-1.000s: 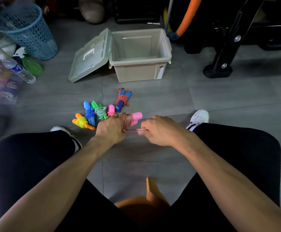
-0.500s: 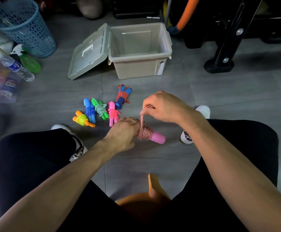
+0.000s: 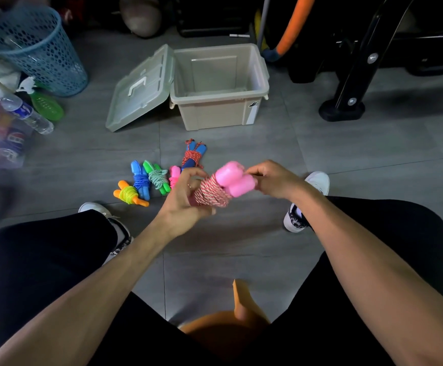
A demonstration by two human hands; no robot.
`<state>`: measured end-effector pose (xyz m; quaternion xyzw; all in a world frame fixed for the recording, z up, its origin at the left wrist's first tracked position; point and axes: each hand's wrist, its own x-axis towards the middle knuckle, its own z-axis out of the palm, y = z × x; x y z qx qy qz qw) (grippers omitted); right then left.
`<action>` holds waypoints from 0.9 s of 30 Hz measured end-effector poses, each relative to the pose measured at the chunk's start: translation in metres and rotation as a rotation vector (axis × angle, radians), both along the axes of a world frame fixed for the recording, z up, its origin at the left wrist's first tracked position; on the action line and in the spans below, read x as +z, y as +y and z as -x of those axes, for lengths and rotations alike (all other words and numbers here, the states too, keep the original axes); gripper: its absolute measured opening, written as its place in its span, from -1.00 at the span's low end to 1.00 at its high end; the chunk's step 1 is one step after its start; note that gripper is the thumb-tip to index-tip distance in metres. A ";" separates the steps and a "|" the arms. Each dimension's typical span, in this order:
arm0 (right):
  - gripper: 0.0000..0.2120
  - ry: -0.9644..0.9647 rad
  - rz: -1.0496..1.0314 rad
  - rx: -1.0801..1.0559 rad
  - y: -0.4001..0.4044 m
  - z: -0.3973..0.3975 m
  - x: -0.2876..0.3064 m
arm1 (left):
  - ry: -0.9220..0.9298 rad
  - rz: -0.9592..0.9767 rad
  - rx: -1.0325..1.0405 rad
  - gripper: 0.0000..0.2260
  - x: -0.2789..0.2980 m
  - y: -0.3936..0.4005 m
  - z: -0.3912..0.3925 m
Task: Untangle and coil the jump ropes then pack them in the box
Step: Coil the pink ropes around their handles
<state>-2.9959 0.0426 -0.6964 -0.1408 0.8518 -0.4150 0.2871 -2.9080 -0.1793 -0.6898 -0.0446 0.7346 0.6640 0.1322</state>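
Between both hands, pink-handled jump rope [image 3: 221,188] sits tightly coiled in red-white cord.

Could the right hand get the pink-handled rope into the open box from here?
Probably yes. The box stands open ahead with its lid swung off to the side, and only bare floor lies between. But the left hand grips the coil, so the right hand must first take the pink-handled rope.

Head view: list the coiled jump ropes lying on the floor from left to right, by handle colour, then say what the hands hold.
orange-handled rope → blue-handled rope with blue cord → green-handled rope → small pink-handled rope → blue-handled rope with red cord. The left hand and right hand hold the pink-handled rope with red-white cord.
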 end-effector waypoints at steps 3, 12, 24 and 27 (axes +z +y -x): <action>-0.74 -0.011 0.020 -0.046 -0.007 -0.010 -0.003 | -0.073 -0.155 0.149 -0.41 0.001 0.001 0.002; -0.68 0.350 -0.231 0.072 -0.036 -0.033 0.028 | -0.149 -0.010 0.381 -0.68 -0.011 0.008 0.015; -0.68 0.454 -0.099 -0.279 -0.041 -0.041 0.030 | -0.017 0.226 0.174 -0.67 -0.004 0.019 0.010; -0.80 0.217 0.247 -0.506 -0.044 -0.038 0.031 | 0.035 0.291 0.167 -0.60 0.003 0.025 0.002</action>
